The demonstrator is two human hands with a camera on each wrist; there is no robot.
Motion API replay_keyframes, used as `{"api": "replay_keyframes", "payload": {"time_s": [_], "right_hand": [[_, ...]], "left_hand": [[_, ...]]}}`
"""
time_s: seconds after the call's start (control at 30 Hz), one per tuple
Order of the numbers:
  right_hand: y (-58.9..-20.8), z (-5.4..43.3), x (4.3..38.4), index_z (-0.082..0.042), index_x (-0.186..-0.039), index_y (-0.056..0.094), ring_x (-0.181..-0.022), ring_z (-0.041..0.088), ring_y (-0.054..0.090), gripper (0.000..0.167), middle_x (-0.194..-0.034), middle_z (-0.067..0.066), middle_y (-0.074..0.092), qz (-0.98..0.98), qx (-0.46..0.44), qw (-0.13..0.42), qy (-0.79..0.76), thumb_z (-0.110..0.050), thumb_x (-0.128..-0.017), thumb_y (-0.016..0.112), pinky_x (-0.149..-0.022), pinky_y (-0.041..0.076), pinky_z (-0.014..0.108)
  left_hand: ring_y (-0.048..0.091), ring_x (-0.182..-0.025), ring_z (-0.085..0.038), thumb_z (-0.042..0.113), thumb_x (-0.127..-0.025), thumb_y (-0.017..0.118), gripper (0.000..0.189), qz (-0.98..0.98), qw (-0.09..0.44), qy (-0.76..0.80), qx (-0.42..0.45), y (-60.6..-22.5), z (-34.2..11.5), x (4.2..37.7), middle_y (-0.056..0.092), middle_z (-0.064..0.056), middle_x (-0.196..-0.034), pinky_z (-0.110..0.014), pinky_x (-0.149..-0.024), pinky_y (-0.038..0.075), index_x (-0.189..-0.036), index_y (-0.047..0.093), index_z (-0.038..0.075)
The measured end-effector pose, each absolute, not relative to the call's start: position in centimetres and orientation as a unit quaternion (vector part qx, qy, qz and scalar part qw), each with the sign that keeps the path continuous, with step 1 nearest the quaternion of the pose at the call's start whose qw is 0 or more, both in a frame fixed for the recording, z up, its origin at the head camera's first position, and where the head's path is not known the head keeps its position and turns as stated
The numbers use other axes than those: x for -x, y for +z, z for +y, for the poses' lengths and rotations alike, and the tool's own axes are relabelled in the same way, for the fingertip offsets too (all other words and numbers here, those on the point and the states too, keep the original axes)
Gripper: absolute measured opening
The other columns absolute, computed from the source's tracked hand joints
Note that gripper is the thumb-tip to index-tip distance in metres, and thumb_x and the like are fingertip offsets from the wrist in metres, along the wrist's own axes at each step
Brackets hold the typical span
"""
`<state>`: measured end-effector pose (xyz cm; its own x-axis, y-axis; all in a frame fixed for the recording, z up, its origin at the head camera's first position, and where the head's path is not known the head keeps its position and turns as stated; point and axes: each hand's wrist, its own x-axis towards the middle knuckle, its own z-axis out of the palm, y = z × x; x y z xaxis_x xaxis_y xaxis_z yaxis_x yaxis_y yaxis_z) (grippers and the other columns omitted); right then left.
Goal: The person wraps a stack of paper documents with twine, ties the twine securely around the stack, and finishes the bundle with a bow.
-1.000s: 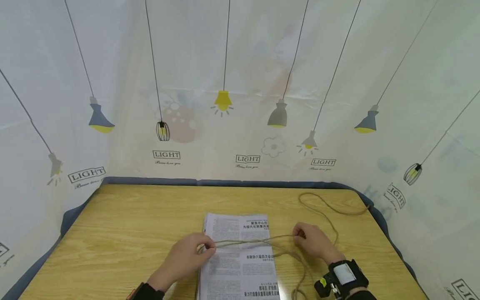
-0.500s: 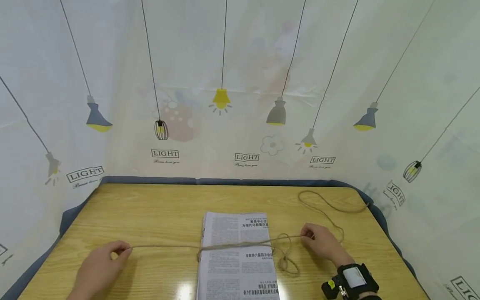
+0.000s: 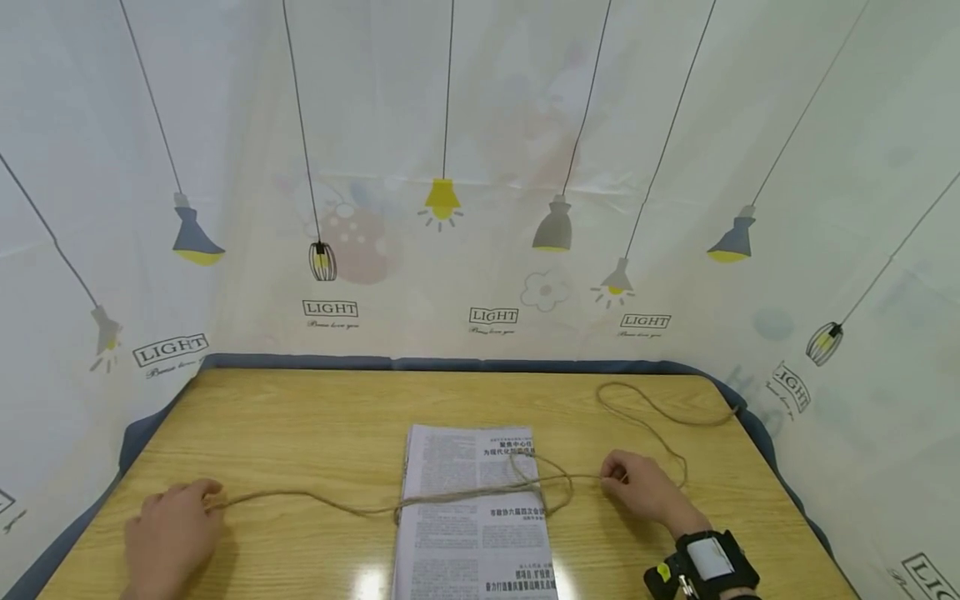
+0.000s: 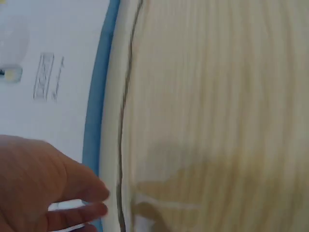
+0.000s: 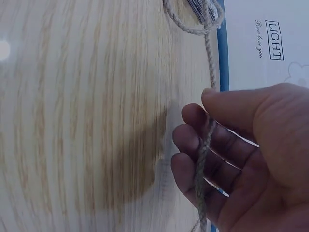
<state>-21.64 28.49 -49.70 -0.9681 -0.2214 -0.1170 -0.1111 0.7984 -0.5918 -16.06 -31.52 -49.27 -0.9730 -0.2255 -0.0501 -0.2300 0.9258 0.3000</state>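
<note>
A stack of folded newspapers (image 3: 472,550) lies on the table, with a twine (image 3: 472,493) running crosswise over it. Off to the left, my left hand (image 3: 174,533) is beside the twine's slack left stretch. In the left wrist view the left thumb and fingers (image 4: 87,188) are parted, and the twine (image 4: 123,121) passes just beyond their tips. My right hand (image 3: 645,487), right of the stack, pinches the twine between thumb and forefinger. The right wrist view shows the twine (image 5: 203,159) running on across the other curled fingers (image 5: 186,140). A loose loop overlaps the stack's right edge.
A wooden table (image 3: 315,425) carries everything. More twine (image 3: 675,421) trails to its back right corner. A pale cloth printed with lamps (image 3: 420,333) hangs behind and at the sides, with a blue border along the table's edge.
My left hand has pulled the twine leftward off the stack, then released it, and the twine there has gone slack. My right hand has shifted slightly right. A loop has drawn toward the stack.
</note>
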Motion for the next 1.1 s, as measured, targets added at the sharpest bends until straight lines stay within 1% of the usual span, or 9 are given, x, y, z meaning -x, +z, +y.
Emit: {"api": "replay_keyframes", "payload": {"time_s": [0.07, 0.17, 0.27, 0.4, 0.53, 0.6, 0.77, 0.93, 1.1], "right_hand": [[-49.7, 28.4, 21.6, -0.01, -0.098, 0.063, -0.083, 0.013, 0.057, 0.007, -0.089, 0.001, 0.063, 0.941, 0.091, 0.095, -0.311, -0.012, -0.092, 0.065, -0.071, 0.046, 0.031], [-49.8, 28.1, 21.8, -0.008, -0.108, 0.062, -0.086, 0.014, 0.059, 0.017, -0.094, 0.003, 0.064, 0.938, 0.1, 0.101, -0.317, -0.013, -0.092, 0.066, -0.073, 0.048, 0.033], [-50.2, 27.5, 22.1, -0.008, -0.112, 0.061, -0.089, 0.015, 0.059, 0.022, -0.096, 0.003, 0.065, 0.938, 0.112, 0.098, -0.313, -0.015, -0.092, 0.066, -0.075, 0.049, 0.034], [-50.6, 26.5, 22.4, -0.008, -0.112, 0.062, -0.089, 0.014, 0.059, 0.022, -0.097, 0.002, 0.065, 0.937, 0.134, 0.09, -0.309, -0.016, -0.093, 0.066, -0.076, 0.049, 0.033], [-50.5, 25.5, 22.4, -0.008, -0.111, 0.064, -0.089, 0.015, 0.06, 0.016, -0.098, 0.002, 0.066, 0.929, 0.16, 0.092, -0.321, -0.014, -0.095, 0.062, -0.075, 0.05, 0.031], [-50.4, 25.2, 22.4, -0.009, -0.11, 0.064, -0.09, 0.015, 0.061, 0.015, -0.1, 0.001, 0.066, 0.925, 0.169, 0.095, -0.326, -0.015, -0.097, 0.06, -0.076, 0.05, 0.029], [-50.4, 25.0, 22.2, -0.011, -0.106, 0.067, -0.088, 0.01, 0.06, 0.016, -0.098, -0.001, 0.066, 0.921, 0.173, 0.09, -0.337, -0.023, -0.098, 0.059, -0.075, 0.049, 0.026], [-49.8, 24.9, 22.2, -0.014, -0.099, 0.068, -0.079, 0.004, 0.055, 0.011, -0.092, -0.003, 0.066, 0.925, 0.153, 0.054, -0.343, -0.021, -0.097, 0.06, -0.071, 0.047, 0.024], [-48.9, 25.0, 22.1, -0.012, -0.1, 0.067, -0.072, 0.006, 0.051, 0.01, -0.089, 0.004, 0.066, 0.926, 0.13, 0.037, -0.354, -0.017, -0.098, 0.059, -0.066, 0.044, 0.023]], "left_hand": [[0.055, -0.106, -0.051, 0.011, -0.087, 0.059, 0.032, 0.984, -0.039, 0.167, 0.054, -49.0, -29.2, 16.4, 0.063, -0.026, -0.118, -0.063, -0.081, 0.043, -0.117, 0.066, 0.004], [0.063, -0.104, -0.038, 0.008, -0.086, 0.064, 0.029, 0.974, -0.067, 0.212, -0.045, -48.9, -25.2, 16.8, 0.069, -0.016, -0.113, -0.054, -0.083, 0.05, -0.114, 0.068, 0.008], [0.065, -0.105, -0.023, 0.015, -0.089, 0.068, 0.025, 0.959, -0.031, 0.262, -0.104, -49.1, -21.4, 17.1, 0.07, -0.002, -0.112, -0.045, -0.087, 0.053, -0.114, 0.068, 0.015], [0.065, -0.097, -0.01, 0.023, -0.09, 0.07, 0.024, 0.946, 0.007, 0.291, -0.143, -49.9, -17.9, 17.1, 0.069, 0.008, -0.102, -0.035, -0.084, 0.053, -0.113, 0.065, 0.02], [0.062, -0.08, 0.0, 0.022, -0.087, 0.073, 0.026, 0.939, -0.011, 0.292, -0.18, -50.5, -16.5, 17.2, 0.065, 0.015, -0.086, -0.026, -0.073, 0.051, -0.11, 0.062, 0.018], [0.057, -0.075, 0.004, 0.021, -0.088, 0.072, 0.022, 0.934, -0.019, 0.299, -0.193, -50.7, -16.2, 17.2, 0.063, 0.016, -0.081, -0.024, -0.068, 0.049, -0.107, 0.061, 0.018], [0.052, -0.074, 0.005, 0.021, -0.092, 0.067, 0.005, 0.935, -0.022, 0.308, -0.173, -50.6, -16.4, 17.1, 0.059, 0.017, -0.081, -0.02, -0.065, 0.046, -0.092, 0.063, 0.024], [0.052, -0.069, 0.004, 0.025, -0.092, 0.068, 0.007, 0.961, -0.074, 0.252, -0.091, -48.9, -17.6, 16.7, 0.06, 0.018, -0.08, -0.021, -0.062, 0.045, -0.086, 0.065, 0.028], [0.041, -0.055, -0.005, 0.038, -0.093, 0.066, 0.016, 0.968, -0.1, 0.228, -0.034, -47.0, -21.0, 16.4, 0.053, 0.01, -0.07, -0.023, -0.048, 0.033, -0.082, 0.063, 0.026]]}}
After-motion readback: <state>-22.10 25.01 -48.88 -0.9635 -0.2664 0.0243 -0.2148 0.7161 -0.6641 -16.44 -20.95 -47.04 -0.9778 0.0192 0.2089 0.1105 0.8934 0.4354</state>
